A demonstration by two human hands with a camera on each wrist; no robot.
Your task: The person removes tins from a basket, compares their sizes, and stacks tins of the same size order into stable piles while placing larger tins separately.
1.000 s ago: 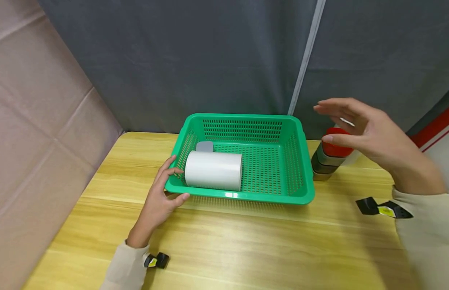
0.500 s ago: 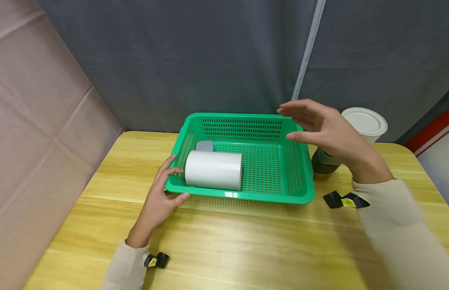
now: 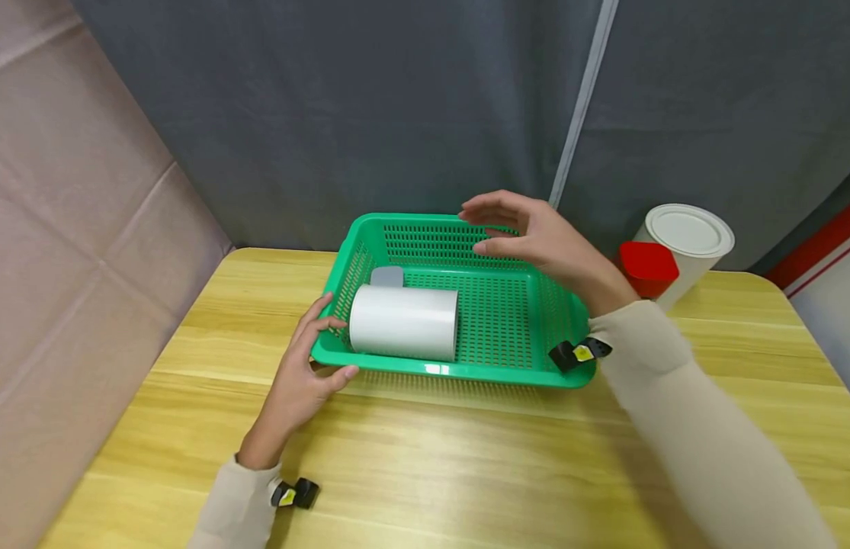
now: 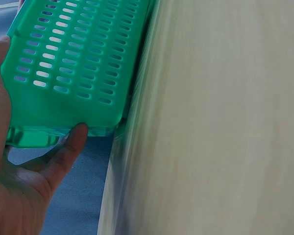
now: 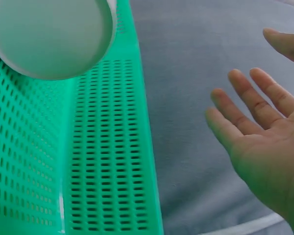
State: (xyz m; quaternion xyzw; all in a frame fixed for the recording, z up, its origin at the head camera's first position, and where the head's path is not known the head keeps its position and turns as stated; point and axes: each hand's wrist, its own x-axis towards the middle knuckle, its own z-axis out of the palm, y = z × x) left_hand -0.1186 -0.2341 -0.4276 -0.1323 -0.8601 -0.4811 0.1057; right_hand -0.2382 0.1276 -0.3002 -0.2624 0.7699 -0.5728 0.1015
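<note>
A green perforated basket point(image 3: 517, 372) stands on the wooden table. Inside at its left, a white cylinder point(image 3: 404, 323) lies on its side, and its round end point(image 5: 51, 36) shows in the right wrist view. Behind it is a small grey rounded piece point(image 3: 386, 277), partly hidden. My left hand point(image 3: 299, 385) grips the basket's front left corner, fingers over the left rim and thumb at the front. My right hand point(image 3: 534, 236) hovers above the basket's back right part, holding nothing, its fingers loosely bent and apart from the thumb.
Right of the basket stand a red-lidded container point(image 3: 647, 267), partly behind my right forearm, and a white lidded canister point(image 3: 692, 240). A dark grey curtain point(image 3: 370, 114) hangs behind the table, and a pale covered wall point(image 3: 81, 229) rises at left.
My right hand has moved left, from over the red-lidded container to above the basket, uncovering the red lid and white canister. My left hand and the basket have stayed in place.
</note>
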